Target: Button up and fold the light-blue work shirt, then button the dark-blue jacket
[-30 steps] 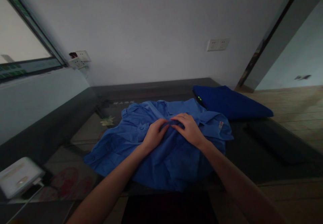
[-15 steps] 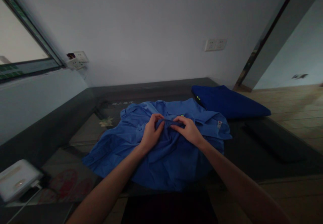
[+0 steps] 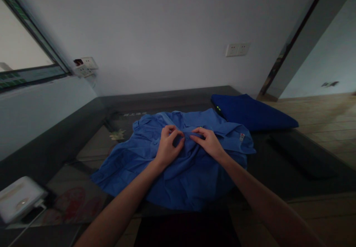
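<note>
A blue button-up work shirt (image 3: 191,180) lies spread and wrinkled on the dark table, its collar side toward the right. My left hand (image 3: 170,143) pinches the shirt's front edge near the middle, thumb and fingertips almost meeting. Close beside it, my right hand (image 3: 207,141) grips a fold of the same edge between thumb and index finger. A short stretch of cloth runs between the two pinches. Whether a button sits between the fingertips is too small to make out. A small white-and-red label (image 3: 241,137) shows on the shirt's right part.
A darker blue folded cloth item (image 3: 253,111) lies at the table's back right, and a flat black object (image 3: 302,156) in front of it. A white box with a cable (image 3: 22,198) stands at the left front. Wall sockets (image 3: 237,49) are on the wall behind the table (image 3: 167,96).
My left hand's fingers have shifted slightly and curled into a rounder pinch. The cloth between my hands lies flatter. My right hand has hardly moved.
</note>
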The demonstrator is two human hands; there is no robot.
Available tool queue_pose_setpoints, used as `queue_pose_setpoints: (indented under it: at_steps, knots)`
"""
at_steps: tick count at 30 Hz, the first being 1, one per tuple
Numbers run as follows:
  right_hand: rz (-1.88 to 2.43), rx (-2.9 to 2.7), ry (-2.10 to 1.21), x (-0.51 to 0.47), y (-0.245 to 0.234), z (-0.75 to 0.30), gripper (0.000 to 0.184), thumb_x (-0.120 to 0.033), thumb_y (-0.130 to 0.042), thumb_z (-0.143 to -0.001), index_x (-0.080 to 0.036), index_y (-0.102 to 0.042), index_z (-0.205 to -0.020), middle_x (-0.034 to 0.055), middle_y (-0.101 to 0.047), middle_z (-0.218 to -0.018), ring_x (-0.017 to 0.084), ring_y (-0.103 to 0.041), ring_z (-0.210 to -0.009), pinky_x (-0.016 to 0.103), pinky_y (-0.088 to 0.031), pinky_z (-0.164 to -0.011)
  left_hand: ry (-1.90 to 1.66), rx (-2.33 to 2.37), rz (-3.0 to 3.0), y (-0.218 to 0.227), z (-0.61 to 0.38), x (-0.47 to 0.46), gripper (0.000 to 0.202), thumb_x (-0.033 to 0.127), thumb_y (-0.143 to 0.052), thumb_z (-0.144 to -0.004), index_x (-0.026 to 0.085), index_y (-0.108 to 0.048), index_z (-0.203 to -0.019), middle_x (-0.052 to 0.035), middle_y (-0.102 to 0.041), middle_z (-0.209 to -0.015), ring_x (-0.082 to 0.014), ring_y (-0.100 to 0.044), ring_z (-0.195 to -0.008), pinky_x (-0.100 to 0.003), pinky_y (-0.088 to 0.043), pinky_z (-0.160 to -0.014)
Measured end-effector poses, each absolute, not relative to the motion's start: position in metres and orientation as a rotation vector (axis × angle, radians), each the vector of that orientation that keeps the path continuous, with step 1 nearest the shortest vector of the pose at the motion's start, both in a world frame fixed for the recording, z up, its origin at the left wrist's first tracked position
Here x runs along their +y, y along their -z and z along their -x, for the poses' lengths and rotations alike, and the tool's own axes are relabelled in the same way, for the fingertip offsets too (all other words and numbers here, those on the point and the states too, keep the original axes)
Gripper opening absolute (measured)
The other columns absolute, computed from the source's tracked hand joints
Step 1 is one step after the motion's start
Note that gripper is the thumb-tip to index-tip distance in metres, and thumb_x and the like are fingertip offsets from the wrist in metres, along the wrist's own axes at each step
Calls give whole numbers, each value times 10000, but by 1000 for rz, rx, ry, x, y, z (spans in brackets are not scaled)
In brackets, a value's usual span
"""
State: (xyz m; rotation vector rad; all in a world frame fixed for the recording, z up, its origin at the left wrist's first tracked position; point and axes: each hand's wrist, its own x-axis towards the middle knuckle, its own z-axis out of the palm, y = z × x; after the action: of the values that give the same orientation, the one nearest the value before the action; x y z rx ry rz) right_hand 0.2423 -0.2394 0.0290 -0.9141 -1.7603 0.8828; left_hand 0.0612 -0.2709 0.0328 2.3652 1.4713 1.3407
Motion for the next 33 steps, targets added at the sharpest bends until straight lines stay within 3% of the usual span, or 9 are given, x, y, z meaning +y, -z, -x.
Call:
queue_pose_setpoints:
  at_steps: [9, 17, 33]
  knots:
    - [922, -1821, -819, -240, -24, -240, 105, -270, -626, -795, -189, -657, -853, 30, -698, -848, 193, -639, -820, 305, -473, -768, -1140, 1539, -2417, -29, -62, -268, 118, 313, -591, -851, 203, -627, -875, -33, -537, -871, -203, -500, -880, -359, -386, -810]
    - [929, -1835, -791, -241, -23, -238, 116, -284, -606, -809, -183, -653, -844, 30, -696, -829, 187, -638, -795, 296, -474, -741, -1047, 1541, -2358, -32, -62, -267, 153, 317, -569, -864, 196, -570, -772, -24, -563, -847, -203, -518, -892, -352, -383, -818]
    - [952, -1764, -819, -238, -20, -239, 84, -232, -605, -778, -176, -637, -832, 39, -686, -826, 186, -638, -800, 315, -479, -765, -1032, 1361, -2335, -31, -58, -263, 111, 238, -513, -874, 183, -578, -802, -24, -587, -832, -177, -546, -818, -296, -404, -734]
